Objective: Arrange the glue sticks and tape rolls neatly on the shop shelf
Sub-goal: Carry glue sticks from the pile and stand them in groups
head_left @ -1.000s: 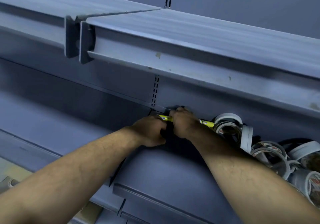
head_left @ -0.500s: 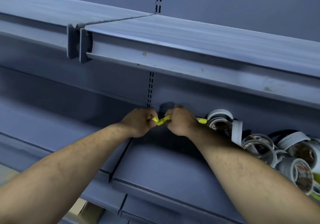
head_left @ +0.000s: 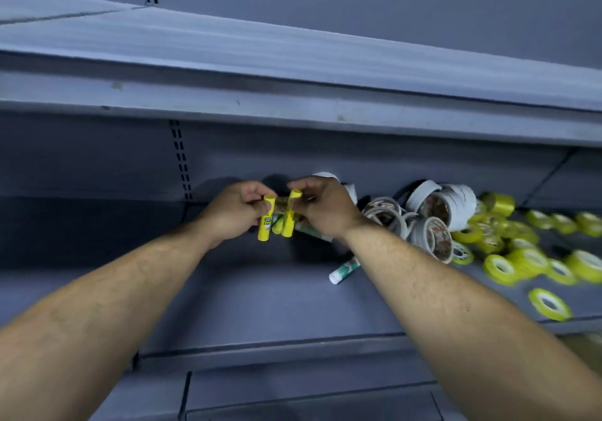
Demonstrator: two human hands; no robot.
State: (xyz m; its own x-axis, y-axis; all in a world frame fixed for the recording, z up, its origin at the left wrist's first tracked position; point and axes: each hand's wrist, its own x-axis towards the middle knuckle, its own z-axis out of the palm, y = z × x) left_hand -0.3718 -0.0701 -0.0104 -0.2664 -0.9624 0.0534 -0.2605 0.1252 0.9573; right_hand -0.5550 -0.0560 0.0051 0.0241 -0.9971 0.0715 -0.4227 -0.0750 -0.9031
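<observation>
Head view, yellow glue sticks (head_left: 264, 221) gripped upright, label print blurred

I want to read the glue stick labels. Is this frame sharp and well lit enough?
Head view: dim, bluish light; hands cast shadows on the back panel; yellow glue sticks slightly soft, label print unreadable; wide-angle bends the shelf edge; yellow tape rolls blurred.

Upright yellow glue sticks (head_left: 265, 221), jumbled tape rolls (head_left: 433, 225)

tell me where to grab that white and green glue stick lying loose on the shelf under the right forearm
Pinch the white and green glue stick across its round barrel near the middle, coming from above. It lies flat and slanted on the shelf, white end toward the front; its far end runs under the forearm.
</observation>
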